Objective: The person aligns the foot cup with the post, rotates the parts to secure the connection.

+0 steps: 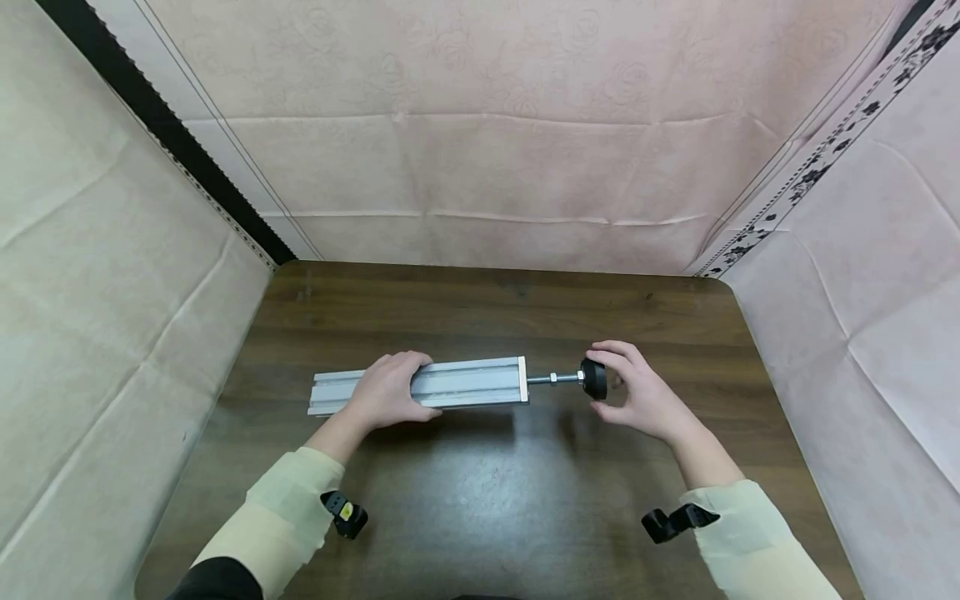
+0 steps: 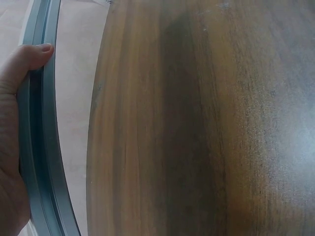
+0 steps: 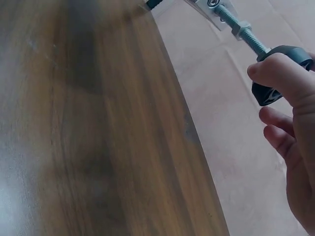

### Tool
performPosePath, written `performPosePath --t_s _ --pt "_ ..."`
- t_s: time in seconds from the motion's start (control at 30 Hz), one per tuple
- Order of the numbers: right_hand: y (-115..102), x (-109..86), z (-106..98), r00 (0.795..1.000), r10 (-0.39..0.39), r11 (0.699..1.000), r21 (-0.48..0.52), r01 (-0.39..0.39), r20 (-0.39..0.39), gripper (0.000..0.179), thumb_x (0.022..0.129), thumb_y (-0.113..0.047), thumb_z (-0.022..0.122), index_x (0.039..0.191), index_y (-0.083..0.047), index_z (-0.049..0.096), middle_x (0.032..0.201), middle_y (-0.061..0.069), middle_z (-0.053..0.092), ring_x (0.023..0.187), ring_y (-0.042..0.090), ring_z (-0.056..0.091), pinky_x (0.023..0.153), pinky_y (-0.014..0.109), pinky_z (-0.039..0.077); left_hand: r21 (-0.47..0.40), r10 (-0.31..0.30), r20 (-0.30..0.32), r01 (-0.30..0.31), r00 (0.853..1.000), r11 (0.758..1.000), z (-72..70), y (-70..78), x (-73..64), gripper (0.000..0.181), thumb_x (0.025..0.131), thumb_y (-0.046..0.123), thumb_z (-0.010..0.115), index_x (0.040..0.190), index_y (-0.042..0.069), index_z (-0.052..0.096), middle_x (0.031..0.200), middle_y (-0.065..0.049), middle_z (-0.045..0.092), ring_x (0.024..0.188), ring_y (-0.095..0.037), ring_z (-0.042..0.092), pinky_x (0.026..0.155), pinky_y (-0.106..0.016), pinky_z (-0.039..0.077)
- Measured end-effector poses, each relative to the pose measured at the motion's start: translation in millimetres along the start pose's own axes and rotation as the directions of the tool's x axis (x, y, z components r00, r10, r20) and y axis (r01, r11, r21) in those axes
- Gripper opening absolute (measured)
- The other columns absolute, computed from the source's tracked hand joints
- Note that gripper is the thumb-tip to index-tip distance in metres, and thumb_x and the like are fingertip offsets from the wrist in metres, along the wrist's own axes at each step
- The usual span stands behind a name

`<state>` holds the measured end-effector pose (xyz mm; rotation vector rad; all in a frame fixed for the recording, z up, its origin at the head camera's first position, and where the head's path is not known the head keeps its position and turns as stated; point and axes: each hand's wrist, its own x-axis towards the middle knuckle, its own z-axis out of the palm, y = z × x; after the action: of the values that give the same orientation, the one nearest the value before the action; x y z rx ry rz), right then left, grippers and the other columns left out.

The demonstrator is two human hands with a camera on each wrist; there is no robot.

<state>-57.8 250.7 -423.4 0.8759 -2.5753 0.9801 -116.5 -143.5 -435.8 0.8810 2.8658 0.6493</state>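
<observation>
Short of the desk's (image 1: 510, 517) far edge, an aluminium profile (image 1: 468, 383) is gripped by the left hand (image 1: 386, 393), its levelling foot (image 1: 595, 379) pinched by the right hand (image 1: 647, 398), apparently for screwing, with steady turning needed.

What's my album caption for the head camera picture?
Left grip on a silver bar, right grip on the black knob of its threaded rod.
</observation>
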Motion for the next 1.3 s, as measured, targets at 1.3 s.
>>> performPosePath --t_s 1.3 --pt "0.5 1.1 -5.0 0.883 0.37 0.793 0.396 -0.462 0.29 0.05 0.082 -0.006 0.069 0.126 -0.008 0.045 0.097 0.014 0.054 0.078 0.02 0.055 0.062 0.03 0.047 0.01 0.023 0.014 -0.024 1.0 1.0 0.7 3.6 2.1 0.068 0.063 0.049 0.078 0.114 0.009 0.059 0.11 -0.003 0.062 0.1 -0.019 0.055 0.09 -0.041 0.041"
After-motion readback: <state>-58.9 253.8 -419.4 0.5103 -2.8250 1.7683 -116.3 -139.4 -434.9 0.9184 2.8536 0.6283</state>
